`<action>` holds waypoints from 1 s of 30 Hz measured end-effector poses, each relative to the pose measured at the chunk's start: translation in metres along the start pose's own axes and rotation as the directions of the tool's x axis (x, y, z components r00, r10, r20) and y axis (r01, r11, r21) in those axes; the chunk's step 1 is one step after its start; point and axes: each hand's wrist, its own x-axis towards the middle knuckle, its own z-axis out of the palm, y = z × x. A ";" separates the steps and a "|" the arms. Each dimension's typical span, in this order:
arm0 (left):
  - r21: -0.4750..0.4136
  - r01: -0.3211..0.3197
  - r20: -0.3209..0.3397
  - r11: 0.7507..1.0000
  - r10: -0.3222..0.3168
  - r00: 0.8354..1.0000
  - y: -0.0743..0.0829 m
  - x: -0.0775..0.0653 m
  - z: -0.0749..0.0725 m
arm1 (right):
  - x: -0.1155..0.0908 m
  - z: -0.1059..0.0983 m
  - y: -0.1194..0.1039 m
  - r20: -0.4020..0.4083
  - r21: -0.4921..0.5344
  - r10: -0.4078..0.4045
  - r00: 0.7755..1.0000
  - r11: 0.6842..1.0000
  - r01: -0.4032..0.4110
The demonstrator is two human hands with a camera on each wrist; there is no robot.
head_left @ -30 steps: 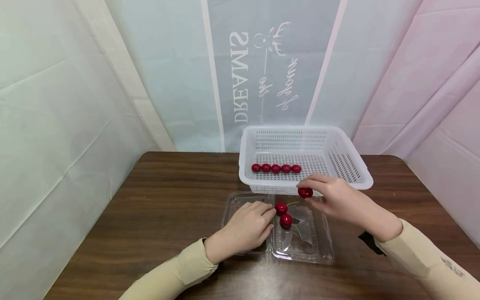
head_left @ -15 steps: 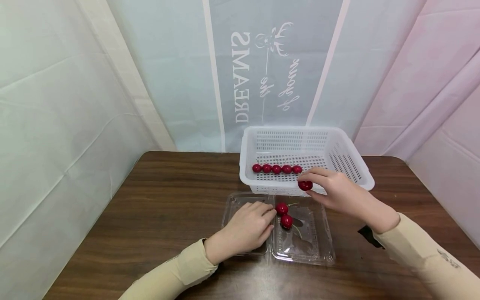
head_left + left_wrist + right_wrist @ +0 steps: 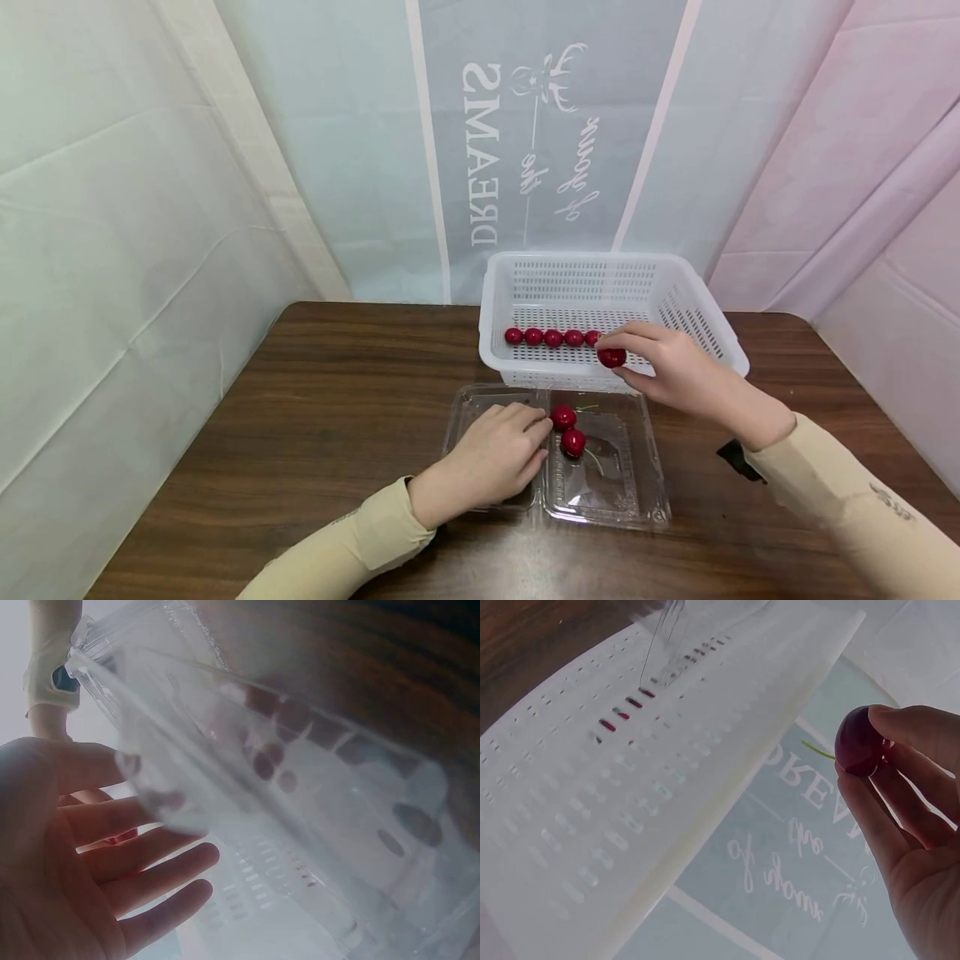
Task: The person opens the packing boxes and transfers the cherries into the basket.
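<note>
My right hand (image 3: 667, 367) pinches a dark red cherry (image 3: 859, 742) between thumb and fingers, its green stem sticking out in the right wrist view. In the head view this cherry is over the front of a white plastic basket (image 3: 611, 375), by the right end of a row of several cherries (image 3: 552, 337) inside. Fingers loosely extended, my left hand (image 3: 491, 450) lies over the left half of a clear hinged plastic container (image 3: 607, 508). Its fingertips come close to two cherries (image 3: 573, 442) in the right half; a thin stem trails from the nearer one.
Brown wood-grain table (image 3: 322, 400) lies under everything. Behind the basket hangs a pale fabric curtain (image 3: 525, 150) with mirrored lettering, and white cloth (image 3: 112, 208) closes off the left side. The basket's back wall stands near the curtain.
My right hand has carried its cherry forward, from over the clear container to over the basket's front part. The left hand and the two cherries beside it stay put.
</note>
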 end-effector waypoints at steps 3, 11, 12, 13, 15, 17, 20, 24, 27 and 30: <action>0.000 0.002 0.004 1.000 -0.002 1.000 0.000 0.000 0.000 | 0.002 -0.001 0.004 0.008 -0.011 0.002 1.000 1.000 -0.002; 0.002 0.005 0.013 1.000 -0.005 1.000 0.000 0.000 0.000 | 0.010 -0.002 0.015 0.051 -0.030 0.038 0.998 0.999 -0.037; 0.003 0.004 0.013 1.000 -0.005 1.000 0.000 0.000 0.001 | 0.011 -0.002 0.017 0.057 -0.034 0.045 0.997 0.998 -0.043; 0.002 0.004 0.012 1.000 -0.004 1.000 0.000 0.000 0.001 | 0.012 -0.003 0.018 0.062 -0.037 0.050 0.997 0.998 -0.047; -0.002 0.004 0.010 1.000 -0.004 1.000 0.000 0.000 0.000 | 0.014 -0.003 0.021 0.068 -0.040 0.050 0.996 0.998 -0.047; -0.003 0.002 0.006 1.000 -0.001 1.000 0.000 0.000 0.001 | 0.017 -0.003 0.024 0.071 -0.040 0.044 0.997 0.998 -0.041; -0.007 0.001 0.004 1.000 -0.001 1.000 0.000 0.000 0.000 | 0.019 -0.004 0.028 0.076 -0.044 0.037 0.996 0.998 -0.034; -0.006 -0.001 0.002 1.000 0.001 1.000 0.000 0.000 0.001 | 0.023 -0.005 0.033 0.090 -0.049 0.048 0.995 0.998 -0.043; -0.005 -0.002 -0.001 1.000 0.002 1.000 -0.001 0.000 0.001 | 0.026 -0.007 0.035 0.103 -0.049 0.061 0.993 0.997 -0.056; -0.005 -0.001 -0.002 1.000 0.001 1.000 -0.001 0.000 0.002 | 0.029 -0.008 0.039 0.111 -0.052 0.065 0.992 0.997 -0.060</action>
